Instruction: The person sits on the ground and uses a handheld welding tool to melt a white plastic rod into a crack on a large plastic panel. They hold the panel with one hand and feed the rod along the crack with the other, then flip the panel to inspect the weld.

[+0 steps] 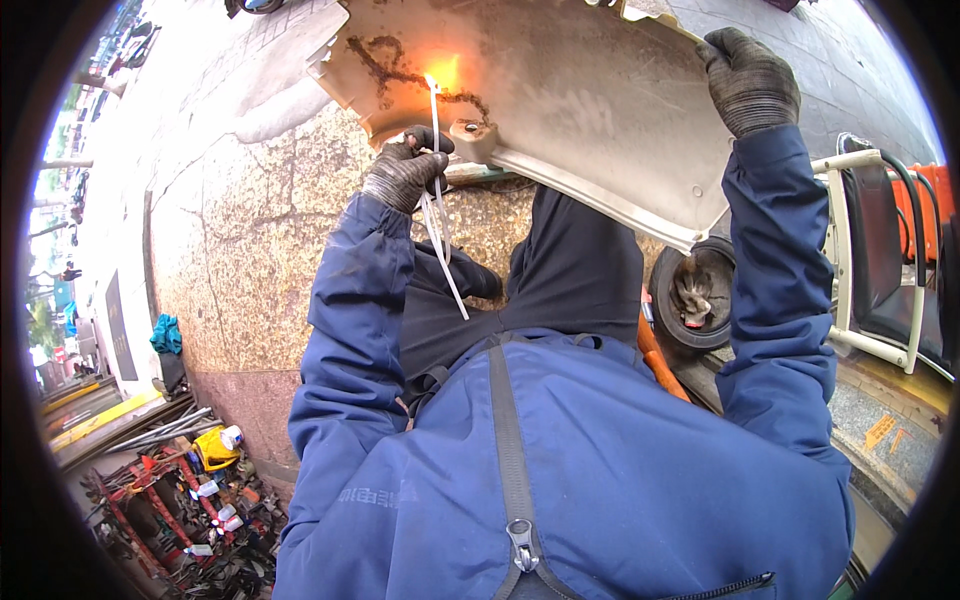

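In the head view, my gloved left hand point(405, 170) is closed around several thin white plastic strips point(450, 288) that dangle below it. One strip rises to an orange flame point(443, 72) against the underside of a large pale, stained panel point(620, 130). A dark, rough cracked line runs across the panel near the flame. My gloved right hand point(750, 85) is closed on the panel's upper right edge, holding it tilted above my legs. Whether my left hand also touches the panel or holds anything else behind the strips, I cannot tell.
A black tyre point(670, 318) with gloves inside and an orange-handled tool point(660, 360) are right of my legs, near a white-framed chair point(865, 260). At lower left are a cluttered red tool rack point(150, 505), a yellow container point(215, 450), metal rods point(150, 430) and a teal cloth point(167, 337).
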Demonstrator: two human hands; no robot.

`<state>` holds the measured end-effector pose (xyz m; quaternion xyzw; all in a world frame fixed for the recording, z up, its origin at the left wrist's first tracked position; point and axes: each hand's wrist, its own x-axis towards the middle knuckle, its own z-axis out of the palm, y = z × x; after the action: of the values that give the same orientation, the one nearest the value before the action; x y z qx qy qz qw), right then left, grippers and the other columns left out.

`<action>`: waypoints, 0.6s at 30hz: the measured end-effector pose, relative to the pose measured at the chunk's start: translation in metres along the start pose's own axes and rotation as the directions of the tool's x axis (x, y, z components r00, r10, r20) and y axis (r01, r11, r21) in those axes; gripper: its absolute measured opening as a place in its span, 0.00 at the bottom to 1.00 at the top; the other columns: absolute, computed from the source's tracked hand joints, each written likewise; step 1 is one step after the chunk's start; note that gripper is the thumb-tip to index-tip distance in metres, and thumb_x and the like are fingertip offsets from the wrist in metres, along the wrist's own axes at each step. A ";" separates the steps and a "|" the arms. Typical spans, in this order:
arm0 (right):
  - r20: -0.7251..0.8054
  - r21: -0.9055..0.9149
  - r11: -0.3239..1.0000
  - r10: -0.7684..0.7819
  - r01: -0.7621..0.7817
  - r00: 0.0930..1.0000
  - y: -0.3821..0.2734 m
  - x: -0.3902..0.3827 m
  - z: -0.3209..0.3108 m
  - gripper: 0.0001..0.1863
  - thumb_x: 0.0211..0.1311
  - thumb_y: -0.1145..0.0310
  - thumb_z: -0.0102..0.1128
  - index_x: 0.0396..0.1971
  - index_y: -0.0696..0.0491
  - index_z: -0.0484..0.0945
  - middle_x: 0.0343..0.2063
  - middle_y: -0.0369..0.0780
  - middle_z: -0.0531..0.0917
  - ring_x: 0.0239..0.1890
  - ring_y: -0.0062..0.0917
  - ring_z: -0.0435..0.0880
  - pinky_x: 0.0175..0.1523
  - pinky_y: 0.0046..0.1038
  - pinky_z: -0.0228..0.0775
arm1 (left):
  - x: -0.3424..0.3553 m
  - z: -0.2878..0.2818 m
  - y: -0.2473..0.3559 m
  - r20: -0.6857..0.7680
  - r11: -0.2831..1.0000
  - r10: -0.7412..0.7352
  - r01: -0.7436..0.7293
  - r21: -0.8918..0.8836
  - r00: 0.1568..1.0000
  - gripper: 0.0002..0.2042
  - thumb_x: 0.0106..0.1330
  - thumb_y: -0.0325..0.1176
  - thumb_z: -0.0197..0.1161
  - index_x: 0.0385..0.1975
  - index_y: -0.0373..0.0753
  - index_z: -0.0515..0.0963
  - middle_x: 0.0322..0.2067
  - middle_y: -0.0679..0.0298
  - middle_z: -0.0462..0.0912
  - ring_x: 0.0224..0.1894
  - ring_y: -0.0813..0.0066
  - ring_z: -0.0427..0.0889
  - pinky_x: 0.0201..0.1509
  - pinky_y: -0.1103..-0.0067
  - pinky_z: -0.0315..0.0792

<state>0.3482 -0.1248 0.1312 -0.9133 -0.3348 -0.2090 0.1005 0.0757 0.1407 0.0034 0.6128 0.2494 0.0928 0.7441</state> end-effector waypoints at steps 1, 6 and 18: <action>0.007 -0.002 1.000 0.009 -0.009 1.000 0.000 0.000 0.000 0.14 0.58 0.54 0.58 0.38 0.46 0.80 0.33 0.41 0.83 0.37 0.35 0.82 0.45 0.34 0.72 | 0.000 0.000 0.000 0.001 1.000 0.005 -0.004 -0.015 1.000 0.08 0.54 0.23 0.61 0.34 0.38 0.75 0.20 0.67 0.74 0.17 0.78 0.72 0.19 0.79 0.70; 0.047 0.009 0.999 0.033 -0.033 0.998 -0.001 0.001 -0.001 0.14 0.58 0.54 0.57 0.38 0.45 0.80 0.33 0.42 0.83 0.38 0.35 0.82 0.45 0.34 0.72 | 0.004 -0.002 -0.003 -0.008 1.000 0.025 -0.025 0.007 1.000 0.08 0.53 0.23 0.61 0.33 0.38 0.76 0.19 0.68 0.74 0.18 0.78 0.73 0.19 0.80 0.70; 0.124 -0.007 0.997 0.071 -0.071 0.990 -0.005 0.014 0.005 0.14 0.58 0.54 0.57 0.38 0.46 0.80 0.31 0.43 0.83 0.38 0.37 0.81 0.45 0.36 0.71 | 0.018 -0.011 -0.007 0.025 1.000 0.004 -0.005 0.017 1.000 0.09 0.52 0.23 0.63 0.33 0.37 0.76 0.22 0.67 0.74 0.20 0.76 0.75 0.23 0.79 0.73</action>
<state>0.3563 -0.1115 0.1335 -0.9360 -0.3076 -0.1485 0.0856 0.0847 0.1563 -0.0093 0.6209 0.2397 0.0846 0.7415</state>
